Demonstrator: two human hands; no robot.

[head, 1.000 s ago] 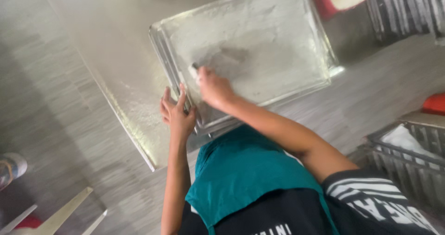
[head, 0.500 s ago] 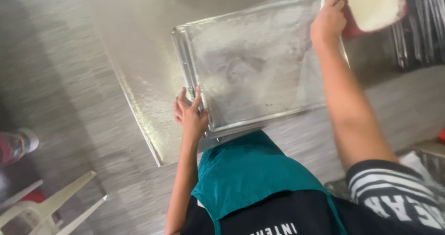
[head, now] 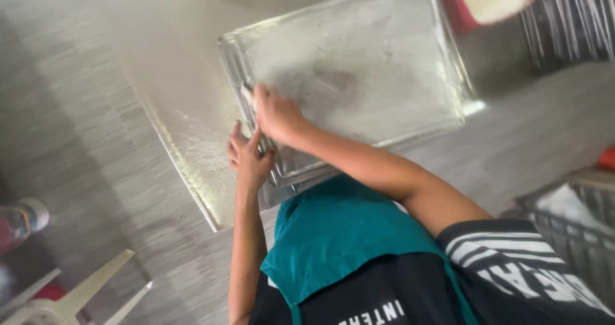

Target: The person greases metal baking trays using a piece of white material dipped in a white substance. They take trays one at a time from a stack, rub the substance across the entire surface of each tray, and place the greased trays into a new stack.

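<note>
- Metal baking tray (head: 384, 56): rectangular, shallow, dusted pale across its floor; lying flat on a steel worktop (head: 173, 75), its near corner sitting close to the worktop's near edge.
- Left hand (head: 246, 155): pressing on the tray's near rim at that corner, fingers spread and lying flat, not curled around anything.
- Right hand (head: 275, 113): reaching over the same corner of the tray, just above the left hand and touching it; fingers are closing on a small pale tool (head: 247, 94), whose end is showing beside the knuckles and resting on the tray floor. What kind of tool it is cannot be told.
- Red container (head: 487, 1): standing beyond the tray's far right corner, holding something white.
- Wire racks (head: 570, 17): standing right of the red container.
- Teal apron (head: 346, 235): hanging below the tray, worn over a dark striped shirt.
- White plastic chair (head: 70, 296): standing on the floor, well left of the tray.
</note>
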